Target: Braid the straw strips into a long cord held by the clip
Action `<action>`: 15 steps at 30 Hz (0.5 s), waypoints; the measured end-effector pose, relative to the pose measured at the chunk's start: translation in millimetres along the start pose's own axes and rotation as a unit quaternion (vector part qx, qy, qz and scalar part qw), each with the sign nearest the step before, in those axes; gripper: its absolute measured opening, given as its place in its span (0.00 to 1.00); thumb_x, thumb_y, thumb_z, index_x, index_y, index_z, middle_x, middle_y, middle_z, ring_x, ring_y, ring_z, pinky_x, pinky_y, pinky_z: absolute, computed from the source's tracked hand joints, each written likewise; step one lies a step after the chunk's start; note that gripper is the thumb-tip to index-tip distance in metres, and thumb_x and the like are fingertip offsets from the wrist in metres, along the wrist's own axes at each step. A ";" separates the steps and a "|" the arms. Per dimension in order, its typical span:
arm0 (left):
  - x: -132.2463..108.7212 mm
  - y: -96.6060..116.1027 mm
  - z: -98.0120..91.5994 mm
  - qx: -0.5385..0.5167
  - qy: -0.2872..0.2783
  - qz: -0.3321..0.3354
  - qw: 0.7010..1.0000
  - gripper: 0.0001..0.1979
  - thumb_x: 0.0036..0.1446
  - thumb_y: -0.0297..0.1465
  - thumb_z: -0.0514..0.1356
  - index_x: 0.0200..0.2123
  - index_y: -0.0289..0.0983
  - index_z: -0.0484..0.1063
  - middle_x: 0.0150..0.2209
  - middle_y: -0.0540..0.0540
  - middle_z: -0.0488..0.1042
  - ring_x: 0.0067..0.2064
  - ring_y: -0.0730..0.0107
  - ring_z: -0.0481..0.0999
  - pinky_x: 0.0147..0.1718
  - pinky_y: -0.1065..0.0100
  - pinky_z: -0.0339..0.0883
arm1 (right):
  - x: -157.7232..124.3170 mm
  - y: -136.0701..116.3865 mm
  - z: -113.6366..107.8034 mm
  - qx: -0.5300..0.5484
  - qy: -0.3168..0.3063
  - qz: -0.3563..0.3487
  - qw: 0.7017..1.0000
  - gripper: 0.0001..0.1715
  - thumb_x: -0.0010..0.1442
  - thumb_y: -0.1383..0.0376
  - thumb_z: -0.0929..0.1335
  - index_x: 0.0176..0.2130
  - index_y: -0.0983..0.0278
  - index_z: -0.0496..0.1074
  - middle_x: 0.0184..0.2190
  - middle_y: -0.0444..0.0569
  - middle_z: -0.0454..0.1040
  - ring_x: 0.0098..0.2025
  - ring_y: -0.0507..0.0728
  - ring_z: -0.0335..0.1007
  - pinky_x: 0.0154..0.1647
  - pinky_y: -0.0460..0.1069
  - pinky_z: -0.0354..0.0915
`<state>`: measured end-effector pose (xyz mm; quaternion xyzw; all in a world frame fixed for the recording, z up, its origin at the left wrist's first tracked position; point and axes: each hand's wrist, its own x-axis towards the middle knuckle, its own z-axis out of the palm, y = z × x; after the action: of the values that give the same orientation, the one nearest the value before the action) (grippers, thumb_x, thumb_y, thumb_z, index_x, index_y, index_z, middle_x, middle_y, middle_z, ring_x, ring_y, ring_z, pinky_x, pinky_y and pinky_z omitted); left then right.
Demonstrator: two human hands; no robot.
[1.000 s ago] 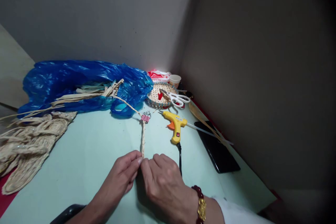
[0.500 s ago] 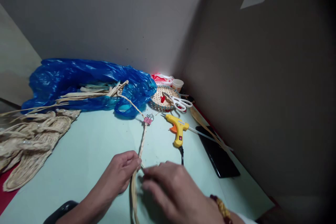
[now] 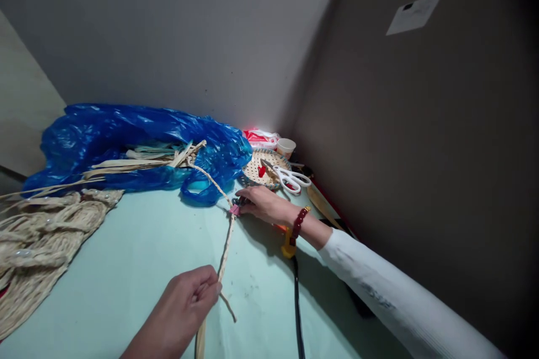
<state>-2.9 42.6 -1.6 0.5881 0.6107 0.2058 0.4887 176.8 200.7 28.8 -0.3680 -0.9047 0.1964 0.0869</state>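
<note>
A thin braided straw cord (image 3: 226, 242) runs across the pale green table (image 3: 126, 269) from loose straw strips (image 3: 138, 162) lying on the blue plastic bag. My left hand (image 3: 185, 305) is closed in a pinch on the near end of the cord. My right hand (image 3: 263, 205) is stretched out far ahead, its fingers pinched on the pink binder clip (image 3: 234, 209) that sits on the cord. A red bead bracelet (image 3: 298, 222) is on that wrist. The yellow glue gun (image 3: 288, 248) lies under my right forearm, mostly hidden.
A blue plastic bag (image 3: 126, 140) fills the back left. Woven straw pieces (image 3: 37, 241) lie at the left edge. A small woven basket (image 3: 263, 167), white-handled scissors (image 3: 292, 178), a paper cup (image 3: 286, 147) and a red packet sit in the corner. The glue gun's black cable (image 3: 297, 308) runs toward me.
My right hand let go of the cord's near end and reached forward to the pink clip, covering the glue gun. My left hand kept its pinch on the cord.
</note>
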 end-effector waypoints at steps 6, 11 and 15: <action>1.9 -0.5 -4.7 0.038 -0.015 -0.023 0.999 0.16 0.56 0.43 0.49 0.21 0.41 0.51 0.24 0.55 0.48 0.27 0.69 0.52 0.27 0.69 0.48 | 15.0 14.1 -1.5 0.023 -0.051 -0.043 0.997 0.13 0.59 0.62 0.70 0.41 0.69 0.73 0.37 0.52 0.73 0.38 0.55 0.66 0.38 0.47 0.57; 3.9 -4.9 -7.1 0.047 -0.025 -0.038 0.998 0.17 0.56 0.43 0.50 0.21 0.41 0.51 0.23 0.55 0.50 0.27 0.69 0.53 0.27 0.70 0.49 | 19.5 18.6 -12.8 0.061 -0.087 -0.039 0.994 0.20 0.58 0.57 0.71 0.44 0.69 0.72 0.36 0.51 0.74 0.35 0.55 0.66 0.32 0.46 0.58; 6.3 -10.1 -8.4 0.045 -0.036 -0.036 0.998 0.17 0.56 0.43 0.51 0.21 0.41 0.52 0.23 0.55 0.50 0.27 0.70 0.53 0.26 0.70 0.49 | 22.3 23.5 -17.5 0.097 -0.108 -0.051 0.988 0.20 0.60 0.59 0.70 0.48 0.67 0.72 0.41 0.51 0.75 0.40 0.55 0.69 0.36 0.46 0.60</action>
<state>-14.1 48.8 -8.5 0.5943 0.6222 0.1385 0.4905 181.0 236.8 35.0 -0.2875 -0.9033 0.3167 0.0335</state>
